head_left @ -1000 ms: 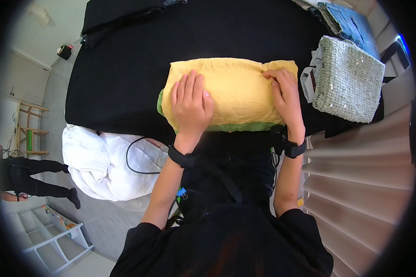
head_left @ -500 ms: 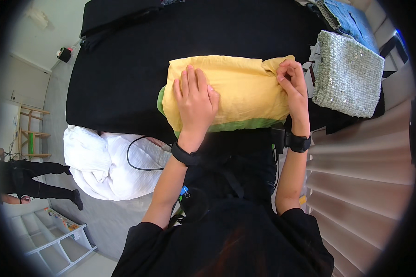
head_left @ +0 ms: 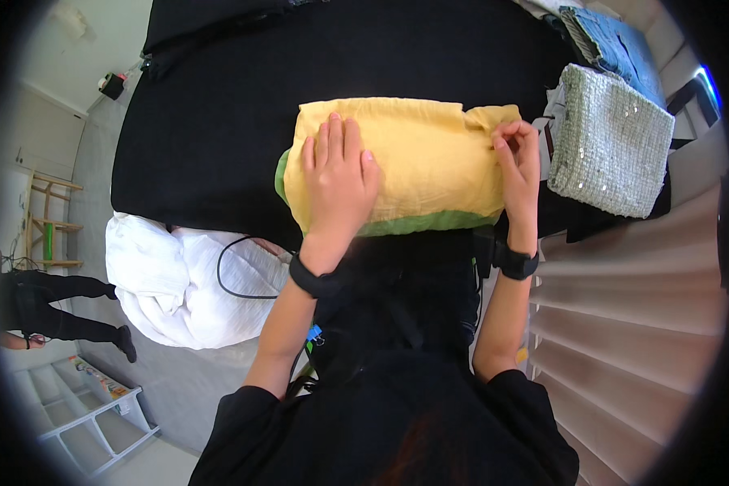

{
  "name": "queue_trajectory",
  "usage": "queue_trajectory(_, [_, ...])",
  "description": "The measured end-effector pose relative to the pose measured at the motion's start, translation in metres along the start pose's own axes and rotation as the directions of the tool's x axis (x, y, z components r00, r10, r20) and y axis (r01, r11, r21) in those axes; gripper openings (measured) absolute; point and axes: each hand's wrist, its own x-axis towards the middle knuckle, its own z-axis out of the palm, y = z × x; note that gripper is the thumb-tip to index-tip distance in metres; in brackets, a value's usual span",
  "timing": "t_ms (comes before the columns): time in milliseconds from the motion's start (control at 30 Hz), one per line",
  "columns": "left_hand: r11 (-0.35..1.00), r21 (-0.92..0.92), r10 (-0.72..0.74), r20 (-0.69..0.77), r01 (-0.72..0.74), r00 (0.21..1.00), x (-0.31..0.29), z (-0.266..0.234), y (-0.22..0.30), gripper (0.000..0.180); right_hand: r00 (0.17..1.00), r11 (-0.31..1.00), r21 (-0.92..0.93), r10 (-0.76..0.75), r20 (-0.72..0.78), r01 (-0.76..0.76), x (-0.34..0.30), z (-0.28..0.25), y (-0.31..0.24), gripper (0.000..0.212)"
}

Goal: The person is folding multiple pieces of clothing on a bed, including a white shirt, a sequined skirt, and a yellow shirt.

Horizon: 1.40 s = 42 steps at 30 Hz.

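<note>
A folded yellow cloth (head_left: 429, 166) with green showing along its near edge and left corner lies on the black-covered table (head_left: 219, 121). Spread flat on its left part is my left hand (head_left: 340, 182), fingers stretched out and pointing away from me. At the cloth's right end, my right hand (head_left: 520, 162) is curled, with thumb and fingertips pinched together against the fabric. A small crease and notch show at the cloth's upper right corner, just beyond that hand. The exact grip of the fingertips is partly hidden.
Right of the cloth sits a folded silvery-grey sequined textile (head_left: 611, 142), with folded blue denim (head_left: 616, 49) behind it. White fabric (head_left: 194, 283) is heaped at the table's near left. A pleated curtain (head_left: 624, 324) hangs at right; another person's legs (head_left: 69, 308) show far left.
My right hand has shifted slightly lower on the cloth's right end, and the upper right corner lies flatter. My left hand stays pressed in place. The view has tilted a little.
</note>
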Motion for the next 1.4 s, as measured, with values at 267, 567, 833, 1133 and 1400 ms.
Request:
queue_trajectory(267, [0.954,0.049,-0.301,0.11,0.297,0.947,-0.005,-0.033,-0.05,0.054,0.985,0.804,-0.584,0.015,-0.172,-0.114,-0.029,0.001,-0.015,0.049])
queue_trajectory(567, [0.833,-0.443,-0.256,0.223,0.332,0.941,-0.006,-0.035,-0.023,0.044,0.886,0.869,-0.181,0.462,-0.043,-0.461,-0.017,-0.004,-0.039,0.037])
queue_trajectory(833, [-0.019,-0.859,-0.258,0.498,0.511,0.828,-0.01,-0.068,-0.029,0.031,0.908,0.906,0.118,0.386,0.161,-0.406,-0.041,-0.032,-0.048,0.049])
queue_trajectory(1133, [-0.165,-0.841,0.092,0.507,0.515,0.857,0.031,-0.115,0.014,0.035,0.926,0.946,0.239,0.278,-0.257,-0.218,-0.083,-0.107,-0.061,0.078])
queue_trajectory(1400, [-0.355,-0.875,0.365,0.193,0.328,0.911,0.127,-0.113,0.1,0.041,0.738,0.972,-0.223,-0.2,-0.644,0.068,-0.052,-0.193,-0.136,0.053])
